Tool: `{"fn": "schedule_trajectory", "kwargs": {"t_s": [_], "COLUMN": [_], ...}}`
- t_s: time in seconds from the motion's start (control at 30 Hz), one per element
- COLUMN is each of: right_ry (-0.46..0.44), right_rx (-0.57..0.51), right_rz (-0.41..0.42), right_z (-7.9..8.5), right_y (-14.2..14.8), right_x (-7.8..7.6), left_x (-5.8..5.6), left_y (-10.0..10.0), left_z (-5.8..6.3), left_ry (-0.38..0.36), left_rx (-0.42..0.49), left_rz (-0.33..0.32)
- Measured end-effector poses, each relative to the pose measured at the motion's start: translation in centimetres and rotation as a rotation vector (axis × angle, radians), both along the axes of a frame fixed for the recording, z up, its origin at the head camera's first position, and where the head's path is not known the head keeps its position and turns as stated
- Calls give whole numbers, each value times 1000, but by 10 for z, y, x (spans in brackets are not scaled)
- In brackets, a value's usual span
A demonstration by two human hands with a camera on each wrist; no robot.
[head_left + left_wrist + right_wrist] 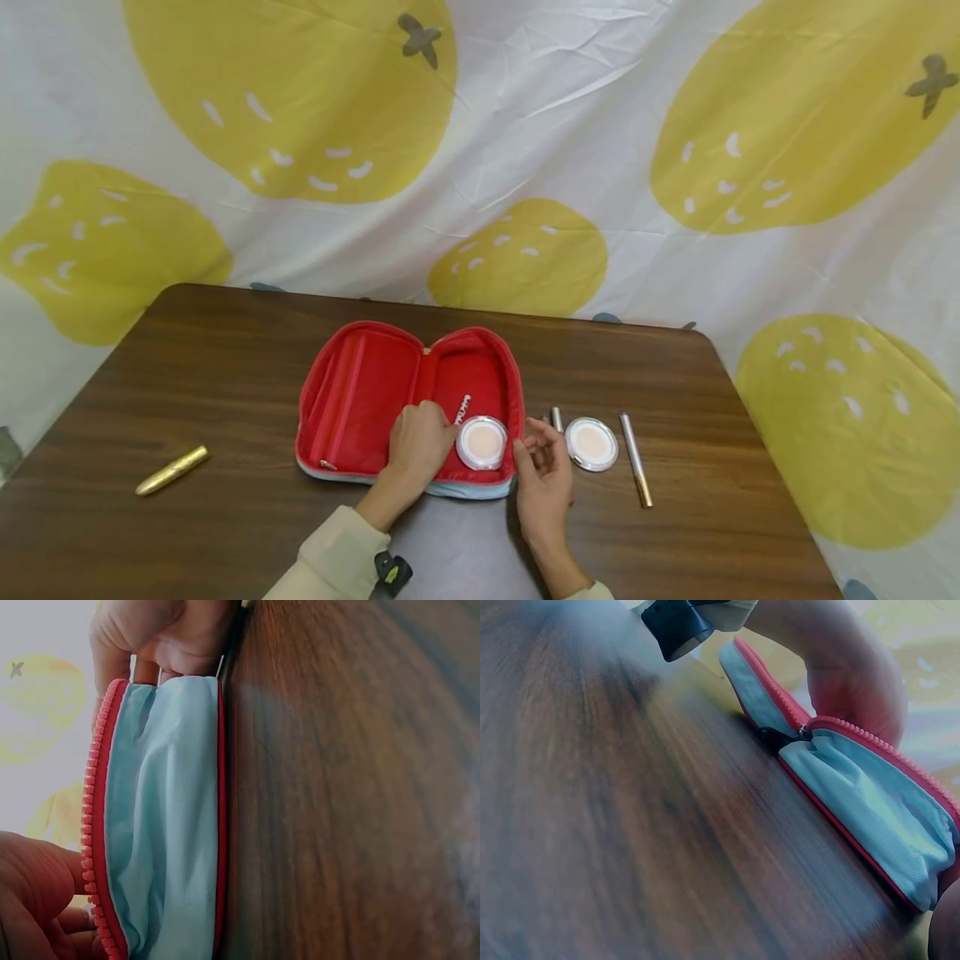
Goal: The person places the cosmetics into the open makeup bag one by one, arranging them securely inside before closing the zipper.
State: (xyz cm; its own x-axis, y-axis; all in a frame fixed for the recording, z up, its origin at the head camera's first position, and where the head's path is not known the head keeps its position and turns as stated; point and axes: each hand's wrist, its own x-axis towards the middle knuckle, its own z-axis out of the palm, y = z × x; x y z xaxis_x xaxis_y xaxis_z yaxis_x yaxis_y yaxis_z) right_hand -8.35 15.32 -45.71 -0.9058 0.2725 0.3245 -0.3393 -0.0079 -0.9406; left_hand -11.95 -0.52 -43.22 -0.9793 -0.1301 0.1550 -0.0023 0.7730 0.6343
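An open cosmetic bag [375,400], red inside with a light blue outer side, lies on the table. A round compact [482,443] with a clear rim sits in its right half, below a small white wavy-edged item [463,408]. My left hand [420,442] reaches over the bag's front edge, its thumb by the compact. Its fingertips are hidden, so whether they grip anything is unclear. At the bag's right side my right hand [543,483] pinches the wall. The left wrist view shows the blue fabric wall [169,817] and both hands at its zip.
Right of the bag lie a second round compact [592,444], a silver-and-gold tube [636,460] and a silver-ended item [557,419] partly behind my right hand. A gold tube [172,471] lies at the left. A lemon-print cloth [517,142] hangs behind the brown table [247,358].
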Motion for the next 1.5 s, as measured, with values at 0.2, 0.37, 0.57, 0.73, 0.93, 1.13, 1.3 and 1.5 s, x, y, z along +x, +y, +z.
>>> {"fn": "schedule_trajectory", "kwargs": {"t_s": [0.2, 0.37, 0.57, 0.73, 0.93, 1.13, 1.3, 1.5], "right_ry": [7, 3, -9, -2, 9, -3, -7, -1], "right_rx": [21, 6, 1, 7, 12, 22, 11, -6], "right_rz": [-2, -4, -4, 2, 6, 0, 1, 10], "right_z": [7, -9, -18, -17, -5, 9, 3, -15], "right_y": [-1, 2, 3, 3, 1, -2, -1, 3], "right_x": [1, -5, -6, -6, -2, 3, 1, -5], "left_x": [-2, -3, -1, 2, 3, 4, 8, 17], "left_y": [0, -1, -3, -5, -5, -6, -9, -21], "left_z": [0, 0, 2, 5, 8, 10, 12, 17], "left_ry": [-20, -5, -12, -32, -61, -70, -72, -40], "left_rx": [20, -15, -40, -69, -83, -82, -29, 61], "left_rz": [-7, -5, -25, -31, -37, -47, -66, -76]}}
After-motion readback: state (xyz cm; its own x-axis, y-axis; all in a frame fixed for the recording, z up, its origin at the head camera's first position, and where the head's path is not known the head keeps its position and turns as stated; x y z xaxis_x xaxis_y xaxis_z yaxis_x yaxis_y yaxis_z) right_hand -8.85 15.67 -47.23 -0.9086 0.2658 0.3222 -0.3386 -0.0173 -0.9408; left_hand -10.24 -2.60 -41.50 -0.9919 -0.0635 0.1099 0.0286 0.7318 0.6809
